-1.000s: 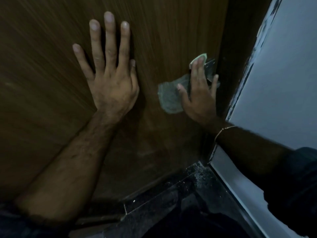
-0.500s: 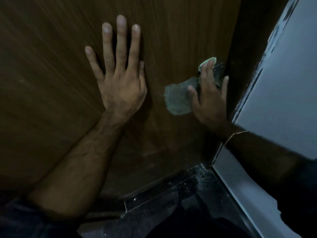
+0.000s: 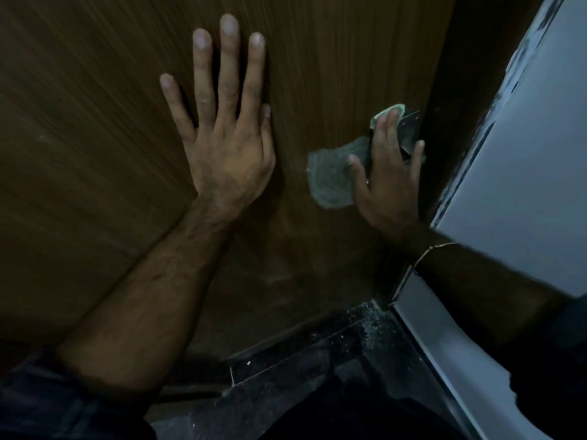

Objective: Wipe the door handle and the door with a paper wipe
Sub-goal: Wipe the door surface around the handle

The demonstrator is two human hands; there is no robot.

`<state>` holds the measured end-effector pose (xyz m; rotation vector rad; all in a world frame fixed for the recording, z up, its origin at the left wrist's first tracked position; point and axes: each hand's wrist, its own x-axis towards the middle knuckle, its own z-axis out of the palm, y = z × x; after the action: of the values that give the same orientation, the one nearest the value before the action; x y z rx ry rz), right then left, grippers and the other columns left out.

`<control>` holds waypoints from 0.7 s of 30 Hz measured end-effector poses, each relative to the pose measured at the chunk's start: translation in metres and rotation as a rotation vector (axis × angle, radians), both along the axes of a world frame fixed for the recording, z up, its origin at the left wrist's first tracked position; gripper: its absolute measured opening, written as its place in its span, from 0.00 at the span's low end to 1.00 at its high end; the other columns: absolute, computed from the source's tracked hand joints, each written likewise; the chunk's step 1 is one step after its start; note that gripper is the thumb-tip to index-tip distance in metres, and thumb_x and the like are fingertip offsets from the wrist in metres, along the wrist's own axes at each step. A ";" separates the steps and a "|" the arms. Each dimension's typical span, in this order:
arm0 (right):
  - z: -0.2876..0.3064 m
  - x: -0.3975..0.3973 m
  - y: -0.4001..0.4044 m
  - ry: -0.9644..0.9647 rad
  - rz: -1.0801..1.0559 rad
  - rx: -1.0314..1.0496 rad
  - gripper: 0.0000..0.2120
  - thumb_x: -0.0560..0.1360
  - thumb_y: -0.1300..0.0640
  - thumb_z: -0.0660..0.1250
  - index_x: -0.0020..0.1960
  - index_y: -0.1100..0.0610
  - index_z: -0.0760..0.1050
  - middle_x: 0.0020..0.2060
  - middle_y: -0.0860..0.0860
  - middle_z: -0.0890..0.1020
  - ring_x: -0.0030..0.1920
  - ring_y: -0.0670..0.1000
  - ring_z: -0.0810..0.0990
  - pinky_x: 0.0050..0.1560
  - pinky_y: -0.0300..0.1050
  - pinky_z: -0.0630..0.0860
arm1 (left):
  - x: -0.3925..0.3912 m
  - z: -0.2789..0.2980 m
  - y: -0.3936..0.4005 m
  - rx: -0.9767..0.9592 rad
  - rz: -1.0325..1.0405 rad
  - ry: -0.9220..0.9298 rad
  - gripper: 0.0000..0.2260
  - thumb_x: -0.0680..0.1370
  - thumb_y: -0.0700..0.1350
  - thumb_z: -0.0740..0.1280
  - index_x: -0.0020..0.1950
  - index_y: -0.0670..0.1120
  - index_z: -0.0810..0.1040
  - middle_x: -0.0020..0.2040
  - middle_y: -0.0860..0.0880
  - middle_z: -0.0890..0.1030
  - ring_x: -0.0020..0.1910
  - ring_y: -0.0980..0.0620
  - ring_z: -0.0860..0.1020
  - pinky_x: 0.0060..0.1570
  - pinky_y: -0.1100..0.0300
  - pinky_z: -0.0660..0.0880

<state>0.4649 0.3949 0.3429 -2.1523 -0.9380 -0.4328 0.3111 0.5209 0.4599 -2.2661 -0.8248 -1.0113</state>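
1. The right hand (image 3: pixel 389 185) presses a crumpled paper wipe (image 3: pixel 332 179) flat-fingered against the door (image 3: pixel 333 58), near its right edge.
2. The left hand (image 3: pixel 227 144) lies released and splayed on the wood, just left of the wipe.
3. A thin bracelet (image 3: pixel 433 247) circles the right wrist; dark floor (image 3: pixel 301 360) lies below.

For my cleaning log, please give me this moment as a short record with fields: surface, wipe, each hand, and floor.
surface: brown wooden door, seen from close, its edge at the right
wipe: crumpled paper wipe lying against the door near that edge
left hand: flat on the door, fingers straight and spread, apart from the wipe
right hand: presses the wipe to the door with straight fingers
floor: dark speckled floor below
door handle: not visible
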 end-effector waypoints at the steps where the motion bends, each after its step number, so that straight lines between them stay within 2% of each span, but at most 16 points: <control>1: 0.001 -0.002 0.002 0.002 0.003 0.008 0.35 0.82 0.40 0.53 0.80 0.60 0.49 0.80 0.56 0.50 0.80 0.49 0.48 0.77 0.65 0.45 | 0.000 0.000 0.000 -0.001 0.000 -0.001 0.24 0.85 0.51 0.51 0.81 0.50 0.55 0.81 0.45 0.59 0.79 0.41 0.58 0.73 0.33 0.52; 5: -0.014 -0.009 -0.002 -0.123 0.033 -0.073 0.35 0.82 0.40 0.53 0.80 0.61 0.51 0.80 0.57 0.51 0.80 0.51 0.49 0.76 0.66 0.47 | -0.004 -0.004 0.000 0.004 -0.003 0.006 0.24 0.85 0.51 0.52 0.81 0.49 0.56 0.80 0.44 0.60 0.79 0.39 0.59 0.73 0.32 0.52; 8: -0.001 -0.007 0.005 -0.018 -0.017 0.010 0.35 0.82 0.40 0.52 0.80 0.61 0.52 0.80 0.57 0.52 0.80 0.51 0.50 0.77 0.66 0.46 | -0.001 -0.002 0.000 0.006 0.004 0.006 0.24 0.85 0.52 0.50 0.81 0.49 0.56 0.80 0.44 0.60 0.79 0.40 0.59 0.73 0.33 0.52; 12: -0.002 -0.018 0.006 -0.145 0.084 -0.035 0.33 0.82 0.43 0.55 0.80 0.59 0.52 0.80 0.54 0.54 0.80 0.50 0.50 0.76 0.67 0.48 | -0.001 0.002 0.002 0.002 0.009 0.004 0.23 0.86 0.52 0.49 0.81 0.49 0.55 0.80 0.44 0.60 0.79 0.40 0.58 0.73 0.33 0.51; 16: -0.003 -0.029 0.011 -0.065 0.072 0.065 0.32 0.81 0.45 0.57 0.80 0.58 0.54 0.80 0.53 0.54 0.80 0.50 0.50 0.77 0.64 0.48 | -0.002 -0.003 0.001 0.013 -0.001 0.008 0.23 0.86 0.51 0.51 0.81 0.49 0.56 0.80 0.44 0.60 0.79 0.40 0.59 0.73 0.32 0.52; 19: -0.006 -0.036 0.012 -0.088 0.163 0.038 0.34 0.80 0.44 0.59 0.79 0.59 0.54 0.80 0.53 0.54 0.80 0.50 0.50 0.77 0.62 0.49 | -0.003 -0.006 0.002 0.044 0.009 -0.009 0.23 0.85 0.51 0.53 0.81 0.49 0.58 0.79 0.44 0.62 0.78 0.40 0.61 0.72 0.32 0.55; 21: -0.004 -0.034 0.013 -0.079 0.145 0.084 0.33 0.80 0.45 0.60 0.79 0.60 0.56 0.79 0.54 0.56 0.80 0.51 0.52 0.77 0.63 0.49 | -0.003 -0.008 0.003 0.067 0.012 0.000 0.23 0.85 0.51 0.53 0.81 0.49 0.59 0.79 0.45 0.63 0.78 0.41 0.62 0.72 0.32 0.56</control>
<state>0.4309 0.4080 0.3387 -1.9887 -1.0924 -0.4796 0.3083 0.5239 0.4516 -2.2026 -0.7922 -1.0182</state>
